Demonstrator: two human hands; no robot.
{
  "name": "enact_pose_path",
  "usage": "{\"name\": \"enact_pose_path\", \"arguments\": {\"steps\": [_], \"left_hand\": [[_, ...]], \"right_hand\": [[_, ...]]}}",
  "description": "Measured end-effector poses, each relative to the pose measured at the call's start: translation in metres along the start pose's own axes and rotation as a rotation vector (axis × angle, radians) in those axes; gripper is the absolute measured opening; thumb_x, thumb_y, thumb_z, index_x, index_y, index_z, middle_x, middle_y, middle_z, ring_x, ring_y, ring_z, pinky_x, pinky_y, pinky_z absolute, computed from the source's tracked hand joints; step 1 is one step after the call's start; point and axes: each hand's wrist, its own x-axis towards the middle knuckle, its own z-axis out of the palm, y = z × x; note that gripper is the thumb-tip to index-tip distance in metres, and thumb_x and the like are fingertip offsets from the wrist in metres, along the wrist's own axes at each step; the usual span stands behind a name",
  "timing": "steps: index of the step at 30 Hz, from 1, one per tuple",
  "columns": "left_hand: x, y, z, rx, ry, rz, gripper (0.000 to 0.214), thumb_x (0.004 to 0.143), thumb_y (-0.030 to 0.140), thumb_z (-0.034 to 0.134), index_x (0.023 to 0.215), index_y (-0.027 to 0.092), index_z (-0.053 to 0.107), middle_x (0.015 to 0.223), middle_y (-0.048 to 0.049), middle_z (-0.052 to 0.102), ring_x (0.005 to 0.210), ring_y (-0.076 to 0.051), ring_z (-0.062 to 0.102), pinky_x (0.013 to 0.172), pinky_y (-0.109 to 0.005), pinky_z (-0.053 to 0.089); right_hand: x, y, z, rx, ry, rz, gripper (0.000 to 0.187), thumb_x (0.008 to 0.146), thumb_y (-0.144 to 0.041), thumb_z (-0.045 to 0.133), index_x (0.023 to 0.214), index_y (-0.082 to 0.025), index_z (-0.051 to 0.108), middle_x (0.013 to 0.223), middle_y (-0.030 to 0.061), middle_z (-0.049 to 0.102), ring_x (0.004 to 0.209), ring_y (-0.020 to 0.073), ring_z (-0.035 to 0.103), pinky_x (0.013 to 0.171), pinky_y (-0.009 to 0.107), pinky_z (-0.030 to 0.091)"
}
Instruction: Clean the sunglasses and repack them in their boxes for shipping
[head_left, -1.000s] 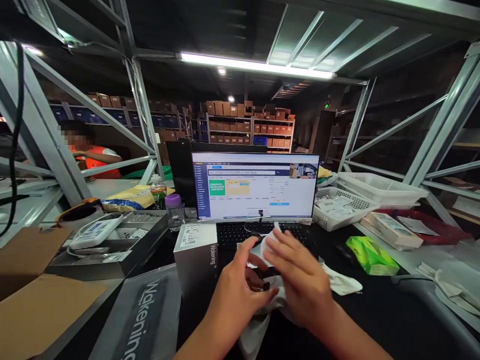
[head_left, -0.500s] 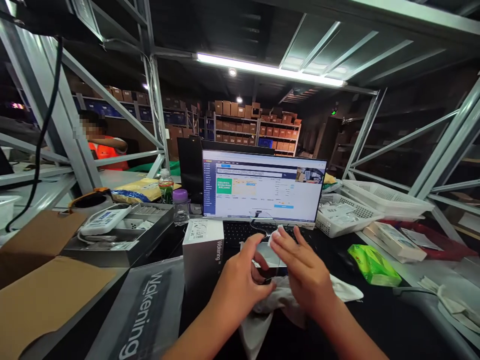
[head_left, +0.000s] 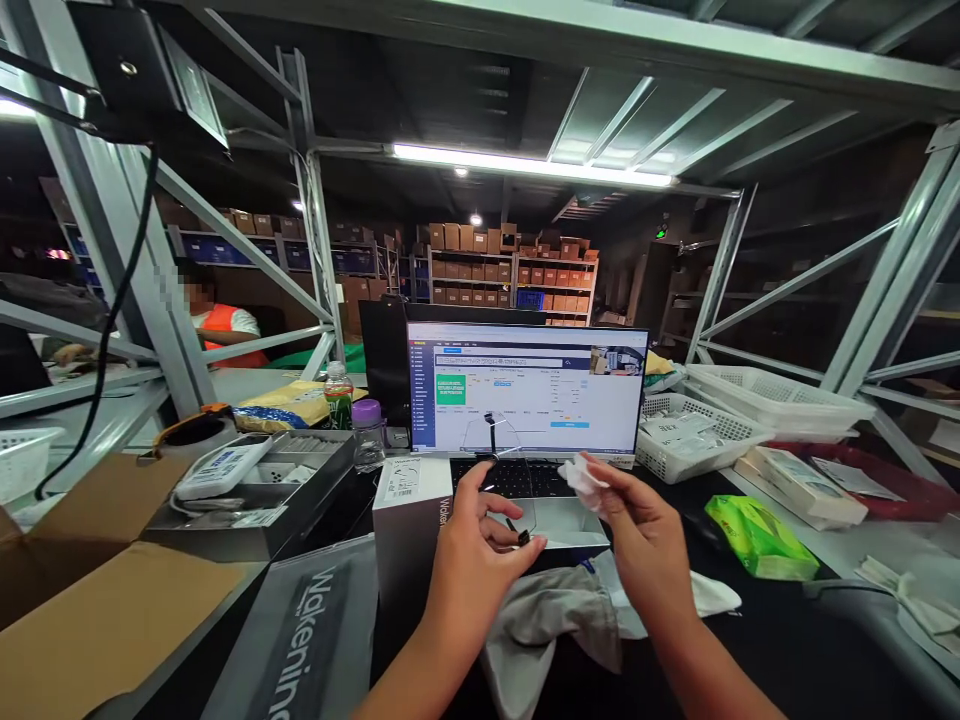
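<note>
My left hand [head_left: 476, 550], fingers curled and thumb below, holds a thin wire-like thing with black fittings [head_left: 492, 432] and clear, see-through parts. It stands up in front of the monitor; its exact kind I cannot make out. My right hand [head_left: 649, 535] pinches a crumpled white tissue [head_left: 583, 478], held apart from that thing. Behind and between the hands lies an open, pale shallow box [head_left: 566, 522]. A grey cloth [head_left: 551, 610] is bunched on the black table below them, with a whitish cloth piece [head_left: 716, 593] under my right wrist.
A Wakening box [head_left: 409, 530] stands left of my left hand, beside a clear printed bag [head_left: 300, 630] and open carton [head_left: 112, 620]. The monitor [head_left: 525, 390] and keyboard [head_left: 540, 483] are ahead. To the right are a green packet [head_left: 761, 537] and white baskets [head_left: 694, 440]. A person in orange [head_left: 225, 325] sits back left.
My right hand has moved right and away from the held thing, now showing the tissue in its fingers. My left hand still holds the thing, now more upright. The view has tilted slightly up.
</note>
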Motion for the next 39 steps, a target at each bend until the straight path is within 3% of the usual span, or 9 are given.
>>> {"name": "enact_pose_path", "arguments": {"steps": [6,12,19,22,25,29,32,34,39], "left_hand": [[-0.005,0.0,0.003,0.044,-0.021,-0.023,0.084,0.065,0.033,0.079,0.136,0.024,0.035,0.094,0.0015,0.066,0.059,-0.012,0.065,0.061,-0.026,0.054],[-0.005,0.002,0.001,-0.004,-0.025,-0.07,0.093,0.06,0.035,0.083,0.138,0.023,0.034,0.095,0.0003,0.064,0.068,-0.017,0.071,0.065,-0.029,0.056],[-0.008,0.0,0.007,0.143,-0.068,-0.018,0.093,0.058,0.029,0.082,0.14,0.022,0.038,0.096,-0.0018,0.069,0.074,-0.019,0.07,0.073,-0.033,0.058],[-0.005,-0.002,0.002,0.056,-0.227,-0.066,0.107,0.056,0.023,0.085,0.147,0.025,0.029,0.105,-0.0038,0.069,0.077,-0.019,0.073,0.075,-0.033,0.061],[-0.004,-0.003,-0.012,0.125,-0.291,-0.002,0.094,0.064,0.02,0.081,0.146,0.029,0.035,0.1,-0.0008,0.069,0.067,-0.015,0.072,0.064,-0.029,0.061],[-0.008,0.008,-0.035,0.552,-0.06,0.478,0.038,0.087,0.021,0.061,0.125,0.029,0.058,0.099,-0.0041,0.071,0.082,-0.02,0.073,0.075,-0.035,0.062],[-0.011,0.022,-0.042,0.801,-0.063,0.768,0.058,0.089,0.017,0.057,0.144,0.03,0.045,0.151,-0.0135,0.047,0.139,-0.034,0.046,0.109,-0.057,0.045],[-0.011,0.027,-0.041,0.86,-0.19,0.806,0.075,0.085,0.012,0.056,0.154,0.028,0.03,0.164,-0.0128,0.027,0.149,-0.034,0.029,0.117,-0.063,0.032],[-0.002,0.023,-0.037,0.767,-0.387,0.577,0.055,0.077,0.013,0.055,0.13,0.026,0.06,0.124,-0.0047,0.071,0.115,-0.026,0.068,0.108,-0.049,0.05]], "right_hand": [[-0.027,-0.001,0.028,0.273,-0.272,0.104,0.028,0.095,-0.042,0.063,0.113,-0.026,0.076,0.137,0.0123,0.063,0.129,0.0307,0.058,0.107,0.049,0.049],[-0.005,-0.012,0.006,0.17,-0.676,0.047,0.027,0.097,-0.034,0.061,0.121,-0.028,0.074,0.128,0.0097,0.07,0.132,0.0289,0.054,0.11,0.053,0.043],[-0.003,-0.004,0.014,0.021,-0.452,-0.198,0.021,0.08,-0.011,0.073,0.093,-0.026,0.08,0.1,0.0052,0.08,0.09,0.0204,0.076,0.082,0.031,0.06],[0.0,0.0,0.013,0.034,-0.342,-0.107,0.004,0.079,-0.018,0.074,0.083,-0.021,0.074,0.089,0.0056,0.078,0.083,0.0202,0.074,0.076,0.03,0.059],[0.014,0.003,-0.002,0.159,-0.32,0.019,0.016,0.086,-0.033,0.071,0.086,-0.02,0.062,0.083,0.0046,0.072,0.073,0.0179,0.069,0.065,0.028,0.057],[0.03,-0.002,-0.03,0.033,-0.427,0.014,0.014,0.093,-0.034,0.062,0.092,-0.021,0.056,0.082,0.0019,0.065,0.072,0.0154,0.062,0.065,0.026,0.053],[0.029,-0.016,-0.042,-0.09,-0.614,-0.026,0.005,0.096,-0.024,0.056,0.093,-0.021,0.057,0.083,0.0004,0.063,0.073,0.0138,0.059,0.066,0.024,0.051],[0.025,-0.025,-0.042,-0.12,-0.733,-0.067,0.006,0.096,-0.021,0.054,0.092,-0.021,0.059,0.086,0.0007,0.065,0.074,0.0138,0.06,0.068,0.024,0.051],[0.021,-0.032,-0.034,-0.187,-0.816,-0.149,0.009,0.095,-0.019,0.054,0.093,-0.021,0.063,0.09,0.0011,0.07,0.078,0.0147,0.063,0.072,0.025,0.051]]}}
